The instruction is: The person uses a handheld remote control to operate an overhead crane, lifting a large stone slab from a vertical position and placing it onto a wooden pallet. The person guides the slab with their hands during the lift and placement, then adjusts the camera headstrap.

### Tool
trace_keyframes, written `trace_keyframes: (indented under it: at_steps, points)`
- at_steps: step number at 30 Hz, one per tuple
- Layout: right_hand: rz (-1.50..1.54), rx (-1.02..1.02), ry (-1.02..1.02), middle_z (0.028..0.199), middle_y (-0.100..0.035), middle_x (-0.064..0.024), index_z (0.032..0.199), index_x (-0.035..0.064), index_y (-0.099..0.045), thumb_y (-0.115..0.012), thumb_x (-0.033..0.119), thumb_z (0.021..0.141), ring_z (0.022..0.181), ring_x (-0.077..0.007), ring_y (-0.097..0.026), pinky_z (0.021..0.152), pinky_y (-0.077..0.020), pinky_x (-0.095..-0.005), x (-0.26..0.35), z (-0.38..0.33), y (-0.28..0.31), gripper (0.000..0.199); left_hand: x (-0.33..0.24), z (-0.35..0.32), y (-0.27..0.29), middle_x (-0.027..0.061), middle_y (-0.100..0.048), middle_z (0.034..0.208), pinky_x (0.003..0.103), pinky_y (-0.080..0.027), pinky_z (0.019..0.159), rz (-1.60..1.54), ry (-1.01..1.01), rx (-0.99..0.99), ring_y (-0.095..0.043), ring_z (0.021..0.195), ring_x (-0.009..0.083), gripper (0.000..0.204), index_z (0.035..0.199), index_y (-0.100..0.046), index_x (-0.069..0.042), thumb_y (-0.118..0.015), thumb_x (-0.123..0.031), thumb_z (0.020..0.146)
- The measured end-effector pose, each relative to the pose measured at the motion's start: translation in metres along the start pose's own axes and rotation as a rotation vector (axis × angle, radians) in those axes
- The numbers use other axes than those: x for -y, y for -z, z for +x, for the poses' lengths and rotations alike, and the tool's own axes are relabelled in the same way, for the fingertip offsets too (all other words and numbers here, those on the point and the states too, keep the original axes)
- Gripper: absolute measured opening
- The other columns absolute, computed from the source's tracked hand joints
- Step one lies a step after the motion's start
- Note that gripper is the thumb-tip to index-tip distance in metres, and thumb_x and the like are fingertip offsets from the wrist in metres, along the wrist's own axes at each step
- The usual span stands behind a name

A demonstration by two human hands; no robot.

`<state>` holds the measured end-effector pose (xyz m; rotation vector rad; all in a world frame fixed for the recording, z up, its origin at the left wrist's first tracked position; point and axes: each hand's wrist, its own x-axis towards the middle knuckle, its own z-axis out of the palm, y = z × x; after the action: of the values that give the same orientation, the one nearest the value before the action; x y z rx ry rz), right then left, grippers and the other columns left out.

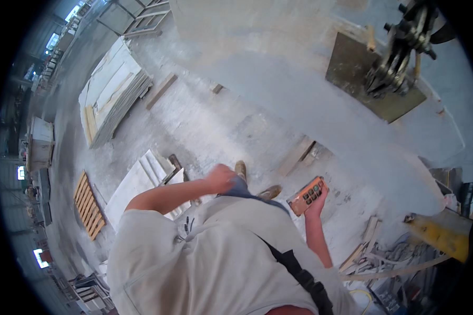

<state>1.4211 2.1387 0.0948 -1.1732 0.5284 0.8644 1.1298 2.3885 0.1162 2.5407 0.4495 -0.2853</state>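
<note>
My right hand [314, 205] holds an orange remote control [308, 195] with several black buttons facing up, at the right side of my body. My left hand [222, 179] is in front of my waist, curled into a fist and slightly blurred, and I see nothing in it. To the front and right, a large pale grey stone slab [278, 89] spreads across the view. Over its upper right part is a metal lifting clamp [397, 65] with a dark flat plate [347, 71] beside it.
Stacked stone slabs [110, 89] stand at the left, with smaller white slabs [136, 184] nearer me. A wooden pallet [89, 205] lies at far left. Wooden beams [296, 155] lie on the dusty floor. Scrap pieces [389, 257] and a yellow part [441, 233] are at lower right.
</note>
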Motion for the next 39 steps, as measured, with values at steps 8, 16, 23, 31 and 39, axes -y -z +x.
trace_keyframes:
  at_steps: [8, 16, 23, 31, 39]
  points:
    - [-0.085, 0.326, -0.5, 0.09, -0.066, -0.0085, 0.105, 0.0084, -0.06, -0.058, 0.027, 0.085, 0.08, -0.0225, -0.065, 0.073, -0.0541, -0.0389, -0.064, 0.019, -0.012, 0.027, 0.126, -0.099, -0.009, 0.015, -0.066, 0.089, 0.048, -0.043, 0.08, 0.132, 0.579, 0.245, -0.062, 0.089, 0.0317, 0.033, 0.098, -0.062, -0.007, -0.058, -0.034, 0.08]
    - [-0.171, 0.426, -0.521, 0.093, -0.066, -0.0117, 0.107, 0.0044, -0.058, -0.061, 0.015, 0.083, 0.082, -0.0251, -0.065, 0.073, -0.0549, -0.0409, -0.13, 0.005, -0.102, 0.026, 0.139, -0.081, -0.04, 0.0155, -0.067, 0.087, 0.038, -0.051, 0.074, -0.59, 0.766, -0.438, -0.065, 0.083, 0.0303, 0.041, 0.108, -0.061, -0.004, -0.063, -0.033, 0.08]
    - [-0.374, 0.405, -0.405, 0.088, -0.065, -0.0075, 0.105, 0.0072, -0.058, -0.063, 0.013, 0.081, 0.076, -0.0219, -0.064, 0.066, -0.0554, -0.0373, -0.194, 0.001, -0.18, 0.024, 0.247, -0.193, -0.063, 0.0136, -0.067, 0.088, 0.042, -0.05, 0.078, -0.363, 0.974, -0.186, -0.064, 0.087, 0.0307, 0.042, 0.108, -0.061, -0.007, -0.063, -0.035, 0.076]
    - [-0.091, 0.259, -0.286, 0.087, -0.065, -0.0085, 0.099, 0.0084, -0.061, -0.067, 0.02, 0.08, 0.076, -0.0253, -0.064, 0.068, -0.0546, -0.0423, -0.2, 0.021, -0.235, 0.023, 0.316, -0.13, 0.047, 0.0127, -0.067, 0.087, 0.042, -0.049, 0.075, -0.274, 0.663, -0.38, -0.063, 0.085, 0.0315, 0.036, 0.106, -0.06, -0.005, -0.065, -0.026, 0.078]
    - [-0.047, 0.017, -0.103, 0.086, -0.064, -0.0089, 0.097, 0.0075, -0.061, -0.066, 0.017, 0.081, 0.075, -0.0253, -0.064, 0.067, -0.055, -0.0426, -0.208, 0.058, -0.248, 0.019, 0.345, 0.045, 0.228, 0.0157, -0.06, 0.102, 0.041, -0.047, 0.08, -0.063, 0.143, -0.644, -0.057, 0.095, 0.033, 0.044, 0.109, -0.057, -0.003, -0.071, -0.024, 0.073]
